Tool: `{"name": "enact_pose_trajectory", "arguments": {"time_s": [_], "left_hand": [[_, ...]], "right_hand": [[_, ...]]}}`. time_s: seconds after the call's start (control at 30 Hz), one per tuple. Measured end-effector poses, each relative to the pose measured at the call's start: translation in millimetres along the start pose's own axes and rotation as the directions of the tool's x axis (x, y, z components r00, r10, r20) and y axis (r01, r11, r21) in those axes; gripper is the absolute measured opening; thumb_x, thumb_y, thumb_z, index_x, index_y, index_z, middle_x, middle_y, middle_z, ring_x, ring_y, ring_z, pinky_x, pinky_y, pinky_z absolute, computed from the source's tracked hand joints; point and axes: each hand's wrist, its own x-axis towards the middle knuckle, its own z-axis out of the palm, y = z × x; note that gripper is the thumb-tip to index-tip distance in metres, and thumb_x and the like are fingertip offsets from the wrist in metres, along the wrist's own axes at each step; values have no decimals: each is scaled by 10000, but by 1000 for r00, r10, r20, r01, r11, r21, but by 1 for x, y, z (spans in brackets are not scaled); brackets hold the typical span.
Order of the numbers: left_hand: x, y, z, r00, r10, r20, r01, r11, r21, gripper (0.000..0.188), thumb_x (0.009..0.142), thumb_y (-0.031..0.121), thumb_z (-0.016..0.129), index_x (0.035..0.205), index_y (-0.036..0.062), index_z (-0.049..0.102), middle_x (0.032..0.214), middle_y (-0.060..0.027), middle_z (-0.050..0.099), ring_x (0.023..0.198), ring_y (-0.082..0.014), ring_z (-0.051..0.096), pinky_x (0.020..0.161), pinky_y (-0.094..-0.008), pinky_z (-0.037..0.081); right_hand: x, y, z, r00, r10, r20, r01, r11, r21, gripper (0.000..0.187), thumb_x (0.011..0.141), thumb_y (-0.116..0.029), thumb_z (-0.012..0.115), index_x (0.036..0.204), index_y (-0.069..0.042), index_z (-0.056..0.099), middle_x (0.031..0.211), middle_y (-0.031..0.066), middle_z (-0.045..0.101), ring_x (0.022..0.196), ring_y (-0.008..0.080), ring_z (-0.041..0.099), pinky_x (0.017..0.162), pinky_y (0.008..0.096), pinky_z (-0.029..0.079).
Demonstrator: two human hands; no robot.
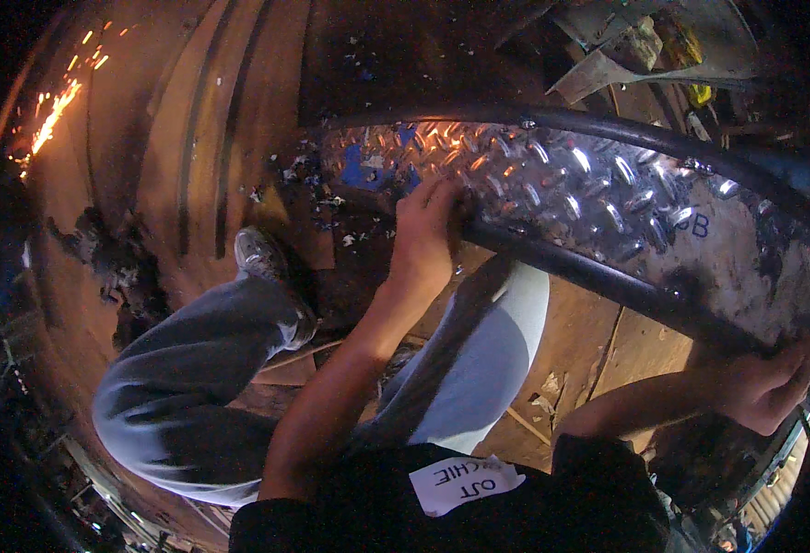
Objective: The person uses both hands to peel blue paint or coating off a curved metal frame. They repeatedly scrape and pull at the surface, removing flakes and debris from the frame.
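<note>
Head view: both hands, left (426, 238) and right (766, 387), grip tread-plate panel (571, 198) edge.

Place: a metal workshop or fabrication yard.
Sparks: orange sparks (50, 115) fly at the far left, as from grinding or cutting.
Metal: a diamond-tread steel plate (562, 189) framed by dark pipe (608, 281) lies across the right.
Floor: worn wooden boards (598, 350), littered with scraps and debris (327, 198).
Clutter: offcuts and tools (645, 46) are piled at the far right.
</note>
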Motion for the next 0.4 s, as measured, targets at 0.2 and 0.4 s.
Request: {"name": "enact_pose_trajectory", "arguments": {"time_s": [0.2,0.4], "left_hand": [[-5,-20,-24,949,-317,9,317,948,-27,315,789,-15,623,1102,14,647,1135,-198,635,1020,-384,620,896,-396,492],[9,-7,-32,992,-108,64,102,990,96,302,803,39,697,1102,65,671,1186,-191,633,1198,-296,569,1026,-395,438]], "right_hand": [[3,-3,0,999,-26,34,24,997,69,198,832,-64,653,900,116,700,853,205,708,745,254,683,680,328,591],[1,-13,3,997,-59,48,60,998,-23,246,866,-105,645,957,117,695,886,217,707,769,279,688,716,344,596]]}}
